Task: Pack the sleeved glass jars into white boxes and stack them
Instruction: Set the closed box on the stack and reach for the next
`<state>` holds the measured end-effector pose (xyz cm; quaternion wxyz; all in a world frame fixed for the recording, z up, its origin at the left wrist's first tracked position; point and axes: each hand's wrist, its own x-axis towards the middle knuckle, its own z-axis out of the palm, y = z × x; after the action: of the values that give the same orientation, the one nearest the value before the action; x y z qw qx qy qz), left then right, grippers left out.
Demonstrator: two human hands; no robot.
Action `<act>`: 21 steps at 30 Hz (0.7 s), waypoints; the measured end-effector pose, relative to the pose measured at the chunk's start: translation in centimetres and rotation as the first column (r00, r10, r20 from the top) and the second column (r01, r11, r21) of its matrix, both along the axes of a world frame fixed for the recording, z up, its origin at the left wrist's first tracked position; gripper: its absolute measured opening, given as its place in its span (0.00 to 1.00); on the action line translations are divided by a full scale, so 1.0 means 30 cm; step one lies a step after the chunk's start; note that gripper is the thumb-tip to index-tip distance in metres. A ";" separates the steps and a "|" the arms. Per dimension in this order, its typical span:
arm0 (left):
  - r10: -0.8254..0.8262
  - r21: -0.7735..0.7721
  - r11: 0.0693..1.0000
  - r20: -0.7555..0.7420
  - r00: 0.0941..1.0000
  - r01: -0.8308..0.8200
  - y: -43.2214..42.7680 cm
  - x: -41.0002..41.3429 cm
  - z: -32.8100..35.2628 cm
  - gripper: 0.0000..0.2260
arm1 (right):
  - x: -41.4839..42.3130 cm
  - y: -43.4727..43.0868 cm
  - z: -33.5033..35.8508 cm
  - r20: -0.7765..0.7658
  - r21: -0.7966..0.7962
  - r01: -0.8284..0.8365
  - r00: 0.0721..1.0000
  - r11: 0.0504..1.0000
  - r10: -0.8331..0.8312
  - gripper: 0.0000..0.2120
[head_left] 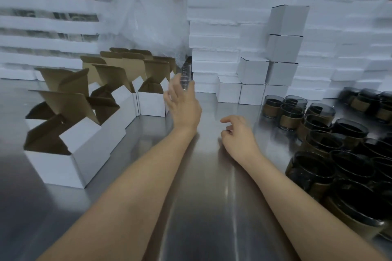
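Several dark glass jars with brown sleeves [322,131] stand grouped on the right of the steel table [212,176]. Open white boxes [70,154], brown inside with flaps up, stand in a row on the left. Closed white boxes [282,48] are stacked at the back centre. My left hand [183,106] is raised beside the rearmost open box [151,101] and pinches a clear plastic piece [186,76] that hangs from the bubble-wrap pile. My right hand [237,135] hovers low over the table, fingers loosely curled, holding nothing, left of the jars.
A heap of clear bubble wrap [150,17] sits at the back centre. White foam trays [46,23] are piled high at back left, and more foam slabs [350,48] at back right. Brown cartons stand behind them.
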<state>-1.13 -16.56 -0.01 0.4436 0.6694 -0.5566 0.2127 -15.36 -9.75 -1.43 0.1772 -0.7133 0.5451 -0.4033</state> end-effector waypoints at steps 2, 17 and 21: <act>0.053 0.040 0.998 -0.127 0.990 -0.048 0.032 0.038 -0.004 0.19 | 0.001 -0.002 0.000 -0.006 0.005 -0.004 1.000 1.000 0.004 0.15; -0.185 0.295 0.951 0.298 0.936 0.094 0.207 -0.028 -0.011 0.32 | 0.002 0.044 0.037 0.215 0.000 -0.110 0.971 0.994 0.108 0.20; -0.383 0.164 0.923 0.312 0.869 0.348 0.301 -0.010 -0.015 0.31 | -0.006 0.070 0.055 0.370 -0.011 -0.196 0.910 0.980 0.186 0.25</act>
<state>-1.44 -7.54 -0.45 0.3388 0.5271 -0.7512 0.2076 -15.55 -7.66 0.23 0.3244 -0.6723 0.4349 -0.5035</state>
